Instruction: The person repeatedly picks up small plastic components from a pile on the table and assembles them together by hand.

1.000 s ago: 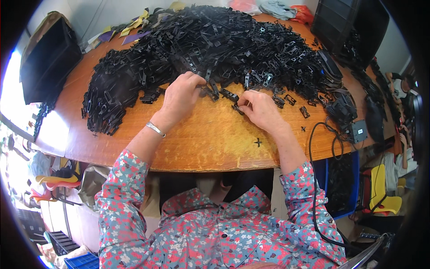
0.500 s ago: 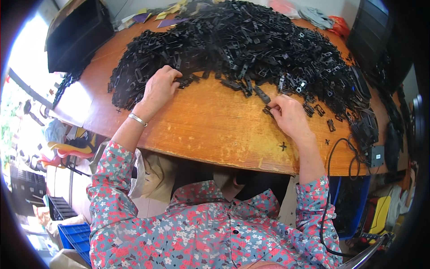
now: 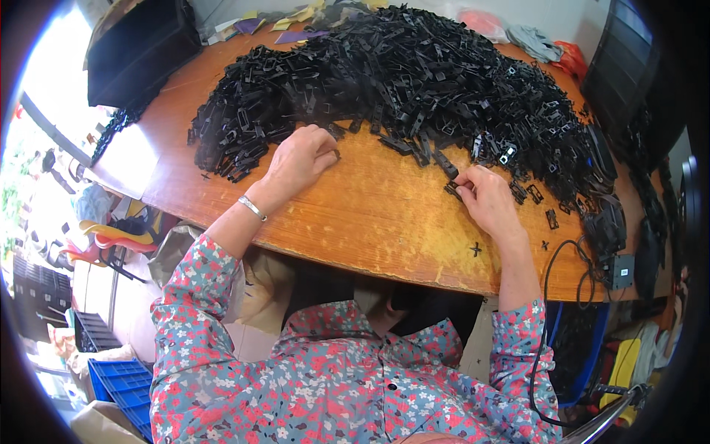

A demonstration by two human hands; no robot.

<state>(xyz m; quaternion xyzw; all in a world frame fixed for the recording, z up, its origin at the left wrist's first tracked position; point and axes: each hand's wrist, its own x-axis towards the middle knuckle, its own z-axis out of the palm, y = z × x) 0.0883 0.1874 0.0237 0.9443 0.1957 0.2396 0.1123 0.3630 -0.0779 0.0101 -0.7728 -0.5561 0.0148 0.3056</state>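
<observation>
A broad heap of small black plastic parts, many shaped like frames or clips, covers the far side of the brown wooden table. My left hand is just in front of the heap, thumb and fingers pinched together. A dark bit of a small black part shows at its fingertips; the rest is hidden. At the heap's front right, my right hand has closed its thumb and fingers on a black plastic clip. Directly beyond it lies a longer black piece.
Loose black pieces and a small cross-shaped part lie right of my right hand. A black cable hangs over the table's right edge beside a grey box. Black crates stand at the back corners.
My left hand has moved right and away from the heap's front edge, with its fingers pinched. My right hand stays at the same clip. The view has shifted slightly.
</observation>
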